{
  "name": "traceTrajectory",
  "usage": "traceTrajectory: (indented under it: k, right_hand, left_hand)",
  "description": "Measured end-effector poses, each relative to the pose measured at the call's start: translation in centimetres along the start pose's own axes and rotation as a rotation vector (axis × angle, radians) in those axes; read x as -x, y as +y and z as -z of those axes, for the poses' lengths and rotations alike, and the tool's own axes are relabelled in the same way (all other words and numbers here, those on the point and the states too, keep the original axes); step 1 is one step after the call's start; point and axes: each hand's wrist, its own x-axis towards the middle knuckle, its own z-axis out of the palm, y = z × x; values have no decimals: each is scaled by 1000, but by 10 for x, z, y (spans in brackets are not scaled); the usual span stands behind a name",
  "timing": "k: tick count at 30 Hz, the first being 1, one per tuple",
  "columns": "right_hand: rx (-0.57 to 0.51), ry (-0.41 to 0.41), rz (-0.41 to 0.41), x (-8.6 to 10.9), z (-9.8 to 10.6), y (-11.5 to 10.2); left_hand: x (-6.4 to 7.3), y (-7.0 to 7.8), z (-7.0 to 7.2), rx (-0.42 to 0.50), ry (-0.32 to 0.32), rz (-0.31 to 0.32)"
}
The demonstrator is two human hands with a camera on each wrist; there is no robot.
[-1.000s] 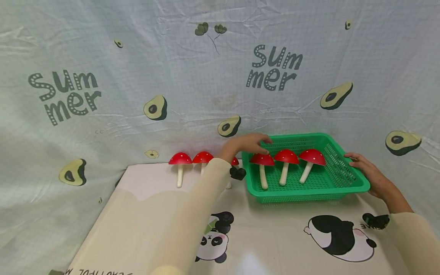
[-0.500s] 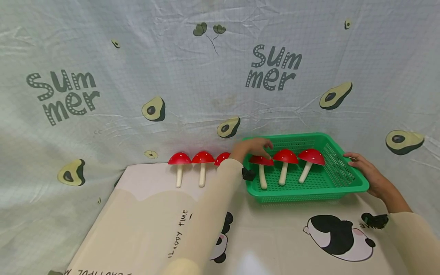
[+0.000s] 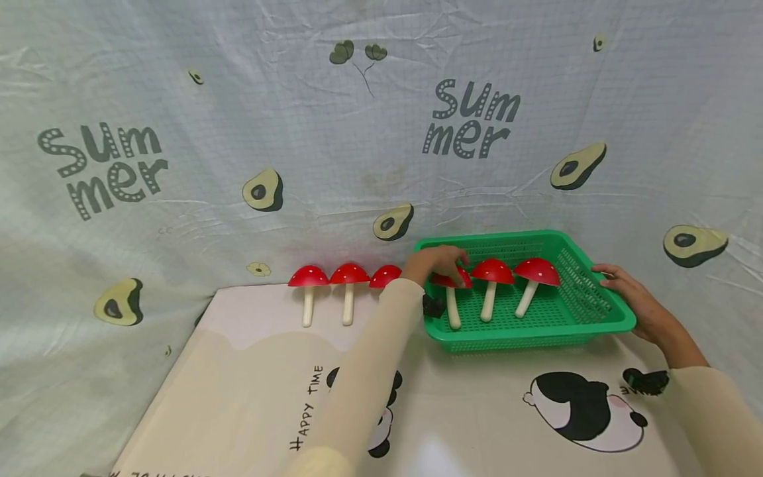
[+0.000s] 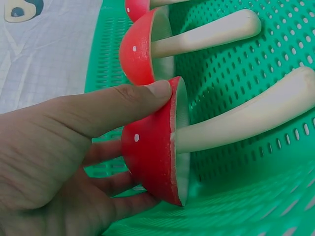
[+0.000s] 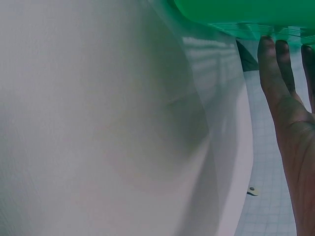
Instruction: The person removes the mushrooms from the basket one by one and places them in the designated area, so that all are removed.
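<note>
My left hand [image 3: 438, 262] reaches into the left end of a green plastic basket [image 3: 530, 338]. In the left wrist view it grips the white-dotted red cap of a toy mushroom [image 4: 152, 147], thumb on one side and fingers round the other. The pale stem of that mushroom points away from the palm. A second mushroom [image 3: 491, 271] and a third mushroom [image 3: 536, 271] lie beside it in the basket. At the basket's right side, my right hand [image 3: 644, 308] touches the rim. In the right wrist view its fingers [image 5: 273, 73] look straight, their tips against the basket's outside.
Three more red-capped mushrooms [image 3: 308, 278] lie in a row left of the basket, the nearest partly hidden by my left sleeve [image 3: 363, 384]. A panda-print cloth covers the table [image 3: 238, 371]. Behind stands a hanging cloth [image 3: 334, 165] printed with avocados.
My left hand has moved down onto the leftmost mushroom's cap in the basket and taken hold of it. The right hand keeps its place at the basket's side.
</note>
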Motion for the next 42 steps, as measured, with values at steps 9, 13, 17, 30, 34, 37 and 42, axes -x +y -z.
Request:
traceTrajectory:
  k: [9, 13, 17, 30, 34, 37, 42]
  right_hand:
    - [20, 8, -9, -1, -1, 1]
    - [-3, -5, -3, -2, -1, 1]
    - [-7, -1, -12, -3, 0, 2]
    - [-1, -10, 0, -3, -2, 3]
    - [4, 2, -4, -2, -1, 2]
    - [5, 7, -13, 0, -1, 2]
    - [7, 13, -14, 2, 0, 2]
  left_hand:
    - [-2, 0, -2, -22, -20, 43]
    - [-1, 1, -1, -36, -43, 58]
    - [1, 2, -2, -44, -39, 51]
    - [26, -14, 14, 48, 90, -165]
    - [43, -19, 23, 114, 155, -230]
    - [54, -21, 29, 132, 190, -262]
    - [66, -22, 33, 161, 213, -302]
